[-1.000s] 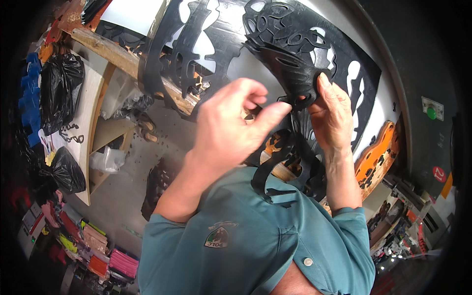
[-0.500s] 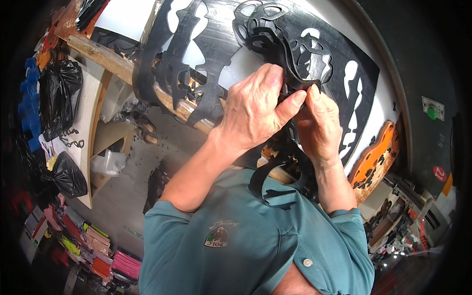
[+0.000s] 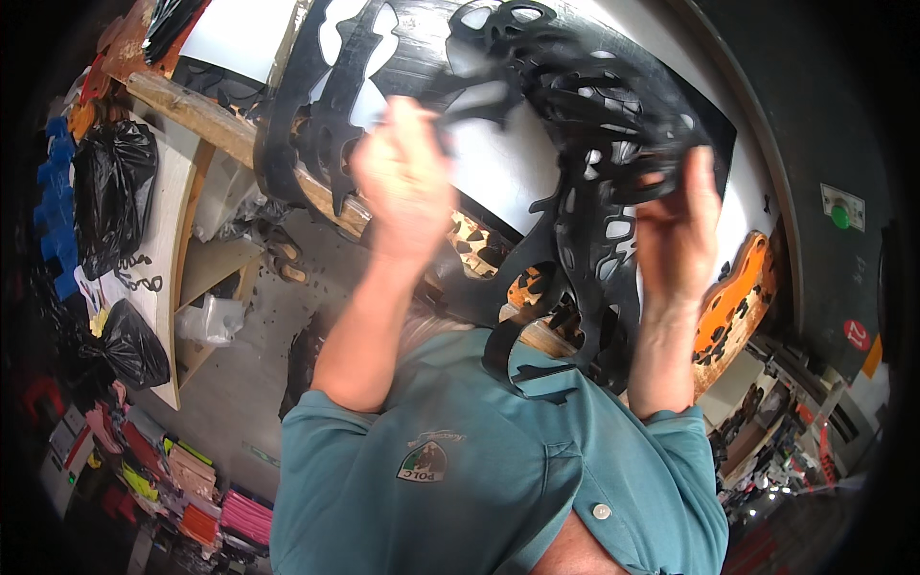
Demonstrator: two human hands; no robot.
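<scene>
A black flexible sheet with many die-cut holes (image 3: 594, 144) is bunched over the right part of the worktop. On its right edge is my right hand (image 3: 680, 230), closed round a fold of it. My left hand (image 3: 407, 182) is raised farther left, its fingers curled but smeared by motion. Beside those fingers is a blurred dark strip (image 3: 479, 101); whether I hold it cannot be made out. More of the cut-out black sheet (image 3: 345, 81) lies to the left of that hand. A loop of it (image 3: 513, 355) hangs against my shirt.
A white board (image 3: 498, 163) shows beneath the sheet. Along the worktop's near side runs a wooden beam (image 3: 192, 115). At right are an orange board (image 3: 733, 297) and a dark machine panel with a green button (image 3: 841, 218). Black plastic bags (image 3: 115, 182) stand at left.
My hands have moved apart: the left went left, the right went right and slightly up. The black sheet between them has shifted and spread, baring more white board.
</scene>
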